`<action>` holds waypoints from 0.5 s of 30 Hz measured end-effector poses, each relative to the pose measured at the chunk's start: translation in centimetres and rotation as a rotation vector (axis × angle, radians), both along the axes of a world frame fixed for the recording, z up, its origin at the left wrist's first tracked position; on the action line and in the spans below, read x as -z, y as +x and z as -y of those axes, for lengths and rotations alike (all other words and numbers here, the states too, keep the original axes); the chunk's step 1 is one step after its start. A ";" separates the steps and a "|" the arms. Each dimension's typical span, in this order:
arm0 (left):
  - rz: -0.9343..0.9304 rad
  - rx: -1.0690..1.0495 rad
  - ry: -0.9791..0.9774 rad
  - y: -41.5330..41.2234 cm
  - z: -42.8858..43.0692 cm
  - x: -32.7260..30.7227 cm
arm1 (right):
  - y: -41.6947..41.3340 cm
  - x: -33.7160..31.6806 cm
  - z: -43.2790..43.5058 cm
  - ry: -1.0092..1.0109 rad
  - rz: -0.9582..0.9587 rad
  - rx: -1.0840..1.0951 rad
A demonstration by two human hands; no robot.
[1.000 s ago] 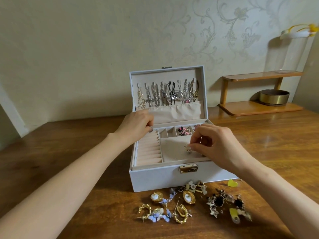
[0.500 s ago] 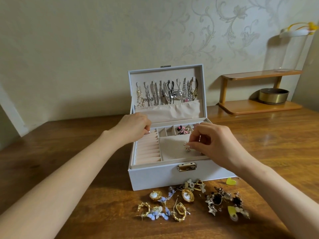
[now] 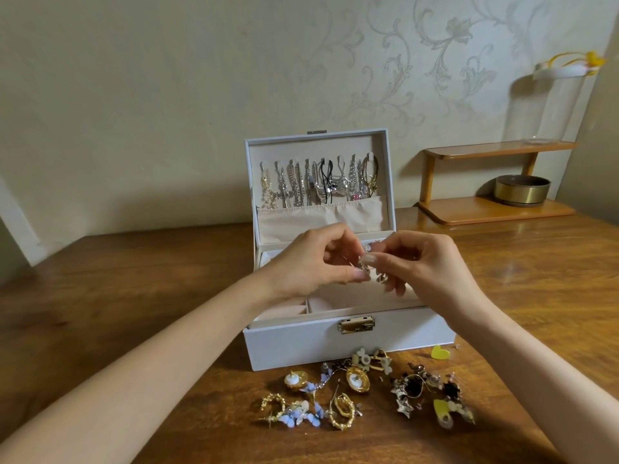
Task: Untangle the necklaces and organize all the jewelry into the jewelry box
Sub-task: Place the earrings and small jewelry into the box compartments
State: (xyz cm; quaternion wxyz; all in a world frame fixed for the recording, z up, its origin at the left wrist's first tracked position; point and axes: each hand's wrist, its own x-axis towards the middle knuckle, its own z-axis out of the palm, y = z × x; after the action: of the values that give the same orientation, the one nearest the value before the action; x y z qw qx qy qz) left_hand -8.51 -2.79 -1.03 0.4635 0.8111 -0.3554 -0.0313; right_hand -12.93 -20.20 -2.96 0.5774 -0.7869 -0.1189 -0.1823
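A white jewelry box point(image 3: 301, 346) stands open on the wooden table, its lid upright. Several necklaces point(image 3: 318, 184) hang from hooks inside the lid above a cream pocket. Over the box's tray, my left hand point(image 3: 311, 262) and my right hand point(image 3: 425, 262) meet and both pinch a small silvery earring point(image 3: 366, 269) between their fingertips. The hands hide most of the tray's compartments. In front of the box lies a loose pile of earrings point(image 3: 351, 393): gold hoops, blue flower pieces, pearl studs and dark star pieces.
A yellow heart-shaped piece point(image 3: 439, 352) lies by the box's right front corner. At the back right stands a two-tier wooden shelf point(image 3: 495, 209) holding a brass bowl point(image 3: 522, 190) and a glass dome. The wall runs close behind the box.
My left hand left the box's left edge and came to the middle. My right hand lifted the small earring off the tray; both hands now hold it above the box.
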 end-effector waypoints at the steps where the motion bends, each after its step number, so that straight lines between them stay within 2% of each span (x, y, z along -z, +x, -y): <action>1: -0.018 0.013 -0.018 0.0 0.0 0.0 | 0.0 -0.1 0.0 0.014 -0.006 -0.009; 4: -0.043 0.019 -0.046 0.3 -0.5 -0.3 | 0.1 -0.2 0.0 -0.004 -0.024 -0.032; 6: 0.045 -0.059 0.007 1.0 -1.3 -0.8 | 0.1 -0.3 0.1 -0.034 -0.034 -0.051; 10: 0.390 -0.299 0.321 3.3 -4.4 -2.2 | 0.0 -0.2 0.3 -0.137 -0.066 -0.049; 15: 0.495 -0.381 0.724 5.0 -6.8 -2.0 | 0.0 -0.2 0.2 -0.262 -0.057 -0.022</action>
State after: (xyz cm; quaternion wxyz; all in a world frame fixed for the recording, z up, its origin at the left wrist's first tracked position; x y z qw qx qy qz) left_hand -3.46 4.03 0.96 0.0500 0.9542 -0.2663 0.1266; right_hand -12.97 -20.40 -2.71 0.4746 -0.8592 -0.1341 -0.1362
